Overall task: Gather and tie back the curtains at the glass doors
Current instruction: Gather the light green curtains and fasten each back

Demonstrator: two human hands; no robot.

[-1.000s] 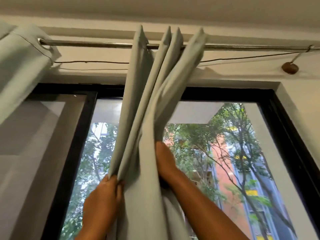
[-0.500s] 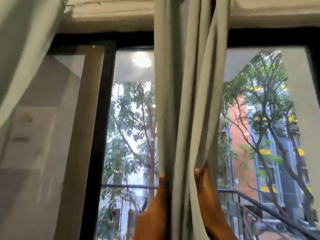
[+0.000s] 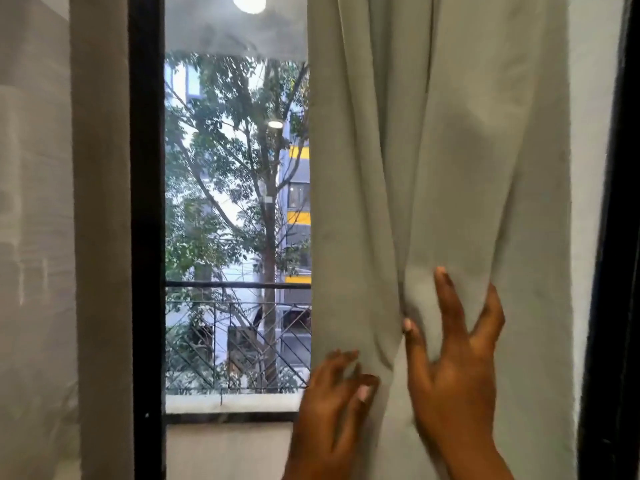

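Note:
A pale grey-green curtain (image 3: 440, 161) hangs in loose folds over the right half of the glass door (image 3: 235, 209). My left hand (image 3: 332, 403) grips the curtain's left edge low down, with its fingers curled behind the fabric and the thumb on the front. My right hand (image 3: 453, 368) lies on the front of the curtain just to the right. Its fingers are spread and mostly straight, and a fold sits between the thumb and forefinger. No tie-back is in view.
A black door frame post (image 3: 147, 237) stands left of the glass, with a second grey curtain (image 3: 100, 237) and sheer fabric beyond it. Another black frame (image 3: 616, 271) runs down the right edge. A balcony railing (image 3: 235, 337) and trees show outside.
The view has dropped from the curtain rod to the lower door. Both hands have slid down the curtain, which now sits further right and spreads wider. My right hand has come round to the front.

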